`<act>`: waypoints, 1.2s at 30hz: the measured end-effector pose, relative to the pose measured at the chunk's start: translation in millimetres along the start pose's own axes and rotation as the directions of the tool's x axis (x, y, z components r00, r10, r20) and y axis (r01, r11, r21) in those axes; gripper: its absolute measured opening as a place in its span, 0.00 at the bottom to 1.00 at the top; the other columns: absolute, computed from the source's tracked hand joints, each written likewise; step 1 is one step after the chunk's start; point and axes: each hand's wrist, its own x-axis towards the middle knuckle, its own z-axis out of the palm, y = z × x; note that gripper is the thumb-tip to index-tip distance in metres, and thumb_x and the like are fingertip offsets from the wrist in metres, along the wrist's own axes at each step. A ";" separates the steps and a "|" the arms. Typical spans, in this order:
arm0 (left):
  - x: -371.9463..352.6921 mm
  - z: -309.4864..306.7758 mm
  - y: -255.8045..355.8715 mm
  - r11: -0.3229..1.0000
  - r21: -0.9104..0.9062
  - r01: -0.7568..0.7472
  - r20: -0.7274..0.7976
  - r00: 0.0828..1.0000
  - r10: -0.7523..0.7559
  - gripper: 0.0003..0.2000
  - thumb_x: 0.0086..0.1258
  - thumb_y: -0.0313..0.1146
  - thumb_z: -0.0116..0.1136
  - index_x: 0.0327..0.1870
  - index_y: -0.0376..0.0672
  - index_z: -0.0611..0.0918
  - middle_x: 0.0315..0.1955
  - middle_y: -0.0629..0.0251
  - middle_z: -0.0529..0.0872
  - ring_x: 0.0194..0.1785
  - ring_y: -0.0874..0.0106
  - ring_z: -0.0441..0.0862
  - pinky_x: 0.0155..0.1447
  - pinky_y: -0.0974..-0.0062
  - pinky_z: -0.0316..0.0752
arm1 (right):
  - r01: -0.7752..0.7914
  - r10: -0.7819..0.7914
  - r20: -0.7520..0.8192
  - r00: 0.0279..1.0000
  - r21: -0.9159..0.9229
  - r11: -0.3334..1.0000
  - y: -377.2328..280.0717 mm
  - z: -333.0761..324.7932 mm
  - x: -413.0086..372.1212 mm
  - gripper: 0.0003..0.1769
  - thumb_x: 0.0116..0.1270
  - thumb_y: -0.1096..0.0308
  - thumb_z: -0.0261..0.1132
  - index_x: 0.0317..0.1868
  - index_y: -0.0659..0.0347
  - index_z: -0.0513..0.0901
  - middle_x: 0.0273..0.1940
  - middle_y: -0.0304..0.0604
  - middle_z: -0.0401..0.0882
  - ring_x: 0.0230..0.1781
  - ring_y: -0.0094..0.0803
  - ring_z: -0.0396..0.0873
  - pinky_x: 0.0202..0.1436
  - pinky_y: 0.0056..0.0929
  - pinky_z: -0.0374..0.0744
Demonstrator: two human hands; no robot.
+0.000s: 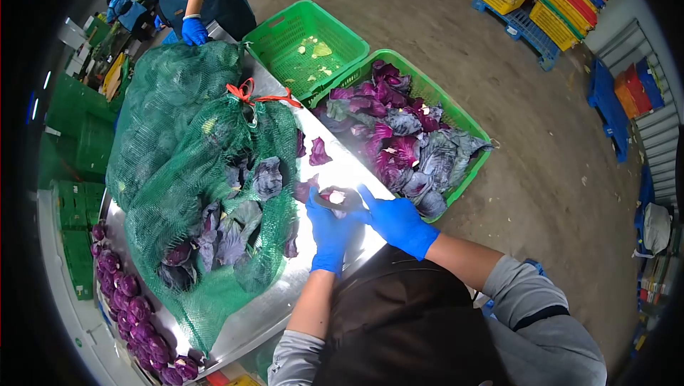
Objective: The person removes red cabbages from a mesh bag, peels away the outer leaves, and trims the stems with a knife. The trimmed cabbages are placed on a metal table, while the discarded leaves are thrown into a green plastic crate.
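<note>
We see a bright, evenly lit scene with only soft shadows. Hard glare whitens the steel table along its right edge and bleaches the red cabbage there. Our fisheye lens bows straight lines outward, a black vignette swallows the corners, and the far crates look soft.

Purple cabbage, pale stem up, between left hand and right hand.

A green net sack of red cabbages covers the steel desk at nine o'clock. At twelve stands a green crate with scraps, and beside it a second crate heaped with purple leaves. Small cabbages line up at seven. A co-worker's gloved hand rests on another sack at eleven.
</note>
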 end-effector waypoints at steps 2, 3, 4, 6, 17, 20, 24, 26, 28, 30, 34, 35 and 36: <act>1.6 0.2 -1.0 1.000 0.002 -0.013 0.003 1.000 0.013 0.20 0.63 0.38 0.58 0.50 0.37 0.68 0.40 0.59 0.74 0.47 0.67 0.72 0.51 0.68 0.70 | -0.002 0.002 -0.008 1.000 0.022 1.000 7.1 8.0 5.4 0.32 0.65 0.55 0.56 0.67 0.56 0.60 0.22 0.44 0.79 0.15 0.39 0.77 0.16 0.36 0.73; 2.3 1.3 -0.9 0.989 0.143 -0.044 0.012 0.999 0.043 0.19 0.64 0.36 0.57 0.51 0.36 0.67 0.40 0.58 0.73 0.48 0.65 0.72 0.52 0.67 0.70 | -0.001 0.002 -0.015 1.000 0.045 0.999 13.3 14.4 8.7 0.29 0.65 0.57 0.56 0.65 0.54 0.62 0.22 0.45 0.79 0.15 0.39 0.77 0.16 0.36 0.73; 1.1 1.5 -1.0 0.957 0.282 -0.073 0.025 0.997 0.069 0.19 0.64 0.34 0.56 0.51 0.34 0.67 0.40 0.57 0.73 0.48 0.63 0.72 0.53 0.66 0.69 | -0.004 0.004 -0.010 1.000 0.046 0.999 21.6 25.1 11.9 0.29 0.65 0.57 0.56 0.65 0.54 0.62 0.22 0.45 0.79 0.15 0.39 0.77 0.16 0.36 0.73; -5.4 4.2 -0.9 0.907 0.397 -0.137 -0.018 0.987 0.157 0.24 0.61 0.35 0.59 0.53 0.33 0.65 0.42 0.54 0.73 0.49 0.61 0.71 0.55 0.64 0.68 | -0.287 0.291 0.036 0.956 0.318 0.903 42.1 40.8 30.0 0.21 0.67 0.58 0.54 0.59 0.52 0.72 0.26 0.49 0.80 0.22 0.44 0.79 0.23 0.40 0.76; -8.8 -31.0 -11.7 0.967 -0.237 0.089 0.422 0.906 0.020 0.48 0.41 0.27 0.72 0.67 0.37 0.55 0.57 0.57 0.67 0.61 0.68 0.66 0.65 0.72 0.64 | -0.119 -0.010 0.276 0.961 0.445 0.887 14.7 12.9 53.3 0.23 0.59 0.45 0.62 0.46 0.52 0.82 0.37 0.48 0.81 0.37 0.44 0.80 0.40 0.34 0.77; -5.0 -19.2 9.7 0.849 -0.432 0.305 0.216 0.949 -0.231 0.30 0.53 0.29 0.67 0.57 0.40 0.65 0.47 0.58 0.75 0.50 0.71 0.75 0.53 0.75 0.76 | -0.105 -0.072 0.315 0.946 0.511 0.853 23.4 27.0 61.7 0.22 0.57 0.45 0.63 0.40 0.53 0.84 0.31 0.46 0.81 0.33 0.45 0.80 0.37 0.35 0.77; -24.4 -29.3 -46.9 0.996 0.085 -0.041 0.069 0.997 0.036 0.46 0.48 0.33 0.73 0.67 0.36 0.55 0.54 0.53 0.71 0.56 0.65 0.72 0.60 0.71 0.71 | 0.027 -0.129 0.148 0.980 0.546 0.837 42.7 47.7 66.6 0.19 0.59 0.48 0.63 0.34 0.56 0.84 0.23 0.45 0.80 0.22 0.38 0.79 0.25 0.33 0.76; -43.4 -41.6 -24.6 0.957 -0.190 0.218 0.098 0.974 -0.202 0.53 0.44 0.36 0.75 0.70 0.34 0.50 0.60 0.51 0.67 0.60 0.64 0.70 0.62 0.71 0.69 | -0.519 0.183 0.497 0.848 0.710 0.475 54.7 52.9 64.2 0.17 0.61 0.52 0.62 0.32 0.60 0.82 0.21 0.42 0.79 0.14 0.28 0.74 0.15 0.28 0.70; -61.1 -60.1 -29.4 0.969 -0.068 0.237 0.180 0.958 -0.222 0.52 0.46 0.29 0.73 0.71 0.36 0.49 0.65 0.53 0.62 0.64 0.64 0.66 0.68 0.69 0.61 | -0.626 0.278 0.564 0.778 0.658 0.417 60.7 53.9 54.2 0.15 0.62 0.57 0.62 0.31 0.63 0.81 0.19 0.37 0.75 0.11 0.21 0.67 0.10 0.23 0.65; -62.9 -63.7 -16.8 0.915 -0.216 0.341 0.177 0.935 -0.307 0.47 0.49 0.31 0.71 0.70 0.36 0.53 0.64 0.54 0.63 0.63 0.65 0.67 0.68 0.68 0.61 | -0.530 0.430 0.375 0.822 0.780 0.333 71.4 60.6 34.0 0.13 0.62 0.60 0.64 0.32 0.63 0.79 0.18 0.36 0.73 0.10 0.22 0.67 0.10 0.23 0.66; -44.9 -68.9 -34.1 0.426 -0.862 0.275 0.098 0.914 -0.394 0.31 0.60 0.35 0.61 0.64 0.36 0.65 0.59 0.58 0.72 0.61 0.65 0.71 0.65 0.67 0.67 | -0.321 0.521 0.302 0.799 0.945 -0.055 81.3 53.9 22.9 0.06 0.60 0.68 0.64 0.36 0.61 0.81 0.20 0.35 0.74 0.13 0.20 0.70 0.12 0.19 0.66; -40.0 -71.3 -36.3 0.349 -0.901 0.258 0.096 0.902 -0.420 0.29 0.61 0.37 0.59 0.63 0.36 0.67 0.59 0.58 0.72 0.61 0.63 0.71 0.65 0.65 0.67 | -0.337 0.531 0.308 0.789 0.941 -0.045 66.4 18.6 28.0 0.06 0.60 0.68 0.65 0.34 0.60 0.80 0.20 0.35 0.74 0.12 0.20 0.69 0.12 0.19 0.64; -36.4 -74.3 -38.8 0.270 -0.933 0.239 0.099 0.890 -0.446 0.27 0.63 0.39 0.58 0.62 0.36 0.68 0.59 0.57 0.72 0.61 0.62 0.72 0.65 0.64 0.67 | -0.352 0.543 0.315 0.778 0.935 -0.037 57.1 -7.3 30.6 0.06 0.61 0.68 0.65 0.33 0.60 0.80 0.21 0.36 0.75 0.12 0.19 0.68 0.11 0.20 0.63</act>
